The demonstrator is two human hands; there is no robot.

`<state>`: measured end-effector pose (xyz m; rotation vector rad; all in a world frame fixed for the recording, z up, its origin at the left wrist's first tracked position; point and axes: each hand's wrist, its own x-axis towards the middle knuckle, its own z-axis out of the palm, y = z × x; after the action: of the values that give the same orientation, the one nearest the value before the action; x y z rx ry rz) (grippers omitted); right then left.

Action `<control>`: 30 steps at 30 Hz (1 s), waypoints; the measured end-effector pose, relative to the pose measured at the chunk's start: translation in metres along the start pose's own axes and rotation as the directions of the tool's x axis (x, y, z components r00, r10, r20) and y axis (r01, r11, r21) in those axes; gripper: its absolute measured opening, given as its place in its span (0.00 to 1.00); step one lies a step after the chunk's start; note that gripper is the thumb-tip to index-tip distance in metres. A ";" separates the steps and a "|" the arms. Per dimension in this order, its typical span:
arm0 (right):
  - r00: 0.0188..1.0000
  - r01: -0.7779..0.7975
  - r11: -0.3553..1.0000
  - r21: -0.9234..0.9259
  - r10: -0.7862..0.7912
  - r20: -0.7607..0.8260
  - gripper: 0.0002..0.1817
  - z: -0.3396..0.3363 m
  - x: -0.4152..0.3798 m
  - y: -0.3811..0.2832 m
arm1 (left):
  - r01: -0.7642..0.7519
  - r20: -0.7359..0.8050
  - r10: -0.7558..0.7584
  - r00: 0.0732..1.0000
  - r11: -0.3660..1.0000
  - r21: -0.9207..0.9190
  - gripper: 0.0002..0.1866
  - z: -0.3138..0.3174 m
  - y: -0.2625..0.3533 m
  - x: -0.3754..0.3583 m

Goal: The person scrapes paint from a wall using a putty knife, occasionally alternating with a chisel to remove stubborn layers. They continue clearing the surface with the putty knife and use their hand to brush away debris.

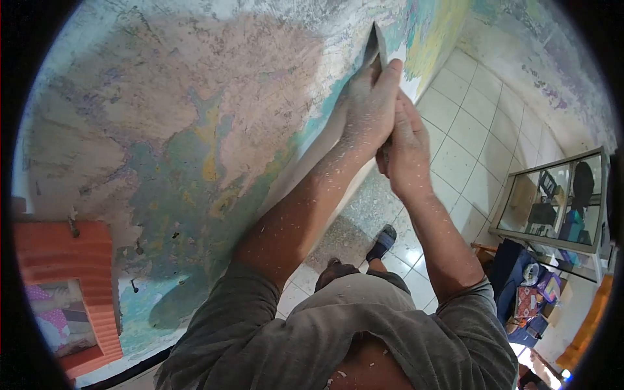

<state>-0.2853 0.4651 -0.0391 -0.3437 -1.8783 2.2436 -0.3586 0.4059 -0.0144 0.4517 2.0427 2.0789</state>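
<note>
My left hand (372,107) is closed around a paint scraper, its thumb pointing up along the tool toward the blade. The metal blade of the paint scraper (372,47) meets the wall (260,97) near the top of the view. Lower down, my right hand (411,146) is wrapped round the handle end, just below and to the right of my left hand. The handle itself is mostly hidden by my fingers. Pale flakes and dust cover both forearms. The wall shows bare plaster with patches of green, yellow and white paint.
An orange picture frame (107,292) hangs at the lower left, near nails (135,286) in the wall. Tiled floor (471,117) and my sandalled foot (382,242) are below. At right stand a glass display cabinet (552,201) and a pile of bags (520,292).
</note>
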 end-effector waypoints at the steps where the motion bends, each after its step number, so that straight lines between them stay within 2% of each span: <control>1: 1.000 0.012 0.996 0.084 -0.010 -0.028 0.32 -0.002 0.003 -0.004 | 0.029 -0.012 -0.029 1.000 0.999 0.019 0.28 0.006 0.006 0.003; 4: 0.999 0.018 0.997 0.074 -0.020 0.026 0.30 -0.005 -0.015 0.005 | -0.006 0.039 0.006 0.999 1.000 0.008 0.27 -0.003 -0.019 -0.011; 5: 0.995 0.006 0.998 0.060 -0.011 0.096 0.29 -0.006 -0.023 0.009 | 0.061 0.055 -0.056 0.997 0.995 -0.076 0.29 -0.006 -0.025 -0.021; 10: 0.980 -0.105 0.985 0.139 0.079 0.182 0.27 -0.001 -0.066 0.038 | 0.110 0.013 -0.109 0.994 0.991 -0.082 0.36 -0.027 -0.049 -0.064; 12: 0.978 0.025 0.990 0.136 -0.052 0.201 0.29 0.003 -0.078 0.051 | 0.439 0.334 -0.323 0.886 0.818 -0.372 0.37 -0.047 -0.046 -0.081; 13: 0.979 -0.053 0.955 0.291 -0.008 0.204 0.29 0.012 -0.088 0.046 | 0.460 0.409 -0.295 0.863 0.794 -0.397 0.37 -0.051 -0.034 -0.088; 14: 0.979 -0.055 0.955 0.292 -0.006 0.204 0.29 0.016 -0.095 0.044 | 0.461 0.408 -0.297 0.863 0.794 -0.397 0.37 -0.052 -0.023 -0.096; 16: 0.960 -0.133 0.924 0.359 0.029 0.279 0.28 0.023 -0.110 0.042 | 0.256 0.280 -0.156 0.947 0.892 -0.372 0.37 -0.055 -0.009 -0.114; 18: 0.960 -0.148 0.937 0.317 0.059 0.275 0.28 0.030 -0.124 0.039 | 0.281 0.301 -0.170 0.938 0.882 -0.379 0.38 -0.066 -0.011 -0.128; 20: 0.909 -0.282 0.903 0.323 0.144 0.391 0.28 0.035 -0.138 0.037 | 0.371 0.415 -0.198 0.888 0.842 -0.392 0.39 -0.081 -0.017 -0.142; 21: 0.923 -0.189 0.944 0.271 0.076 0.376 0.31 0.045 -0.143 0.042 | 0.382 0.408 -0.224 0.885 0.850 -0.362 0.39 -0.086 -0.017 -0.151; 22: 0.926 -0.186 0.944 0.273 0.076 0.369 0.31 0.050 -0.148 0.046 | 0.385 0.415 -0.224 0.882 0.850 -0.360 0.39 -0.089 -0.015 -0.158; 24: 0.911 -0.098 0.965 0.245 -0.012 0.412 0.30 0.058 -0.155 0.049 | 0.270 0.256 -0.196 0.947 0.916 -0.298 0.41 -0.094 -0.010 -0.171; 25: 0.908 -0.191 0.954 0.233 0.081 0.411 0.30 0.062 -0.160 0.040 | 0.282 0.300 -0.197 0.933 0.919 -0.275 0.42 -0.103 -0.013 -0.173; 26: 0.909 -0.193 0.954 0.230 0.086 0.408 0.30 0.064 -0.164 0.032 | 0.286 0.303 -0.199 0.932 0.917 -0.277 0.42 -0.105 -0.011 -0.175; 28: 0.896 -0.286 0.910 0.300 0.142 0.421 0.29 0.068 -0.169 0.024 | 0.344 0.231 -0.283 0.931 0.892 -0.292 0.42 -0.107 0.000 -0.178; 30: 0.904 -0.242 0.930 0.278 0.112 0.413 0.29 0.072 -0.166 0.024 | 0.355 0.215 -0.298 0.930 0.881 -0.314 0.40 -0.105 -0.002 -0.181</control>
<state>-0.1487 0.3442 -0.0416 -0.0112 -1.6441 2.8702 -0.2257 0.2454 -0.0313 0.1867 1.4925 2.0541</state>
